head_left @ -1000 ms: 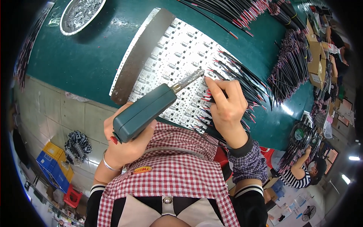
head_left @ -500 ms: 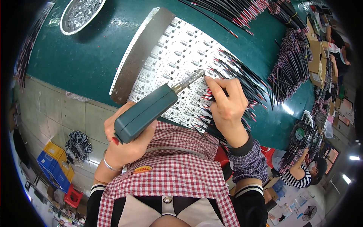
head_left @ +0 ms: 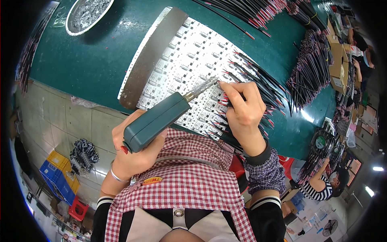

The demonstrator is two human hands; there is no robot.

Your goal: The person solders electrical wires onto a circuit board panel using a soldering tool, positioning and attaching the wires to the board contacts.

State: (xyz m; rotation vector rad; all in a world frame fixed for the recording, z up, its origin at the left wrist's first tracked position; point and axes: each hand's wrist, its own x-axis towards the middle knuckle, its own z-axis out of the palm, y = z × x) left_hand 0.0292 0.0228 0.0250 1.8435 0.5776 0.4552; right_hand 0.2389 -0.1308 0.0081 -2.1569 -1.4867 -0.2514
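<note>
My left hand (head_left: 137, 161) is closed round the grip of a dark green soldering gun (head_left: 157, 121). Its metal tip points up and to the right, down onto a white circuit board panel (head_left: 197, 50) carrying rows of small components. Right beside the tip, my right hand (head_left: 246, 111) pinches the end of a thin wire against the panel; the fingers hide most of that wire. Black wires (head_left: 262, 76) with red ends lie along the panel's right side, several apparently joined to it. A brown, flat bar (head_left: 149, 60) lies across the panel's left part.
An oval white dish (head_left: 86, 18) of silvery scraps stands at the far left of the green table (head_left: 80, 68). Wire bundles (head_left: 308, 68) are piled at the right and the far edge. A cardboard box (head_left: 338, 66) and co-workers are beyond. Blue and yellow crates (head_left: 60, 177) stand lower left.
The soldering gun and its tip have shifted very slightly right and down. My right hand stays pinched at almost the same spot on the panel.
</note>
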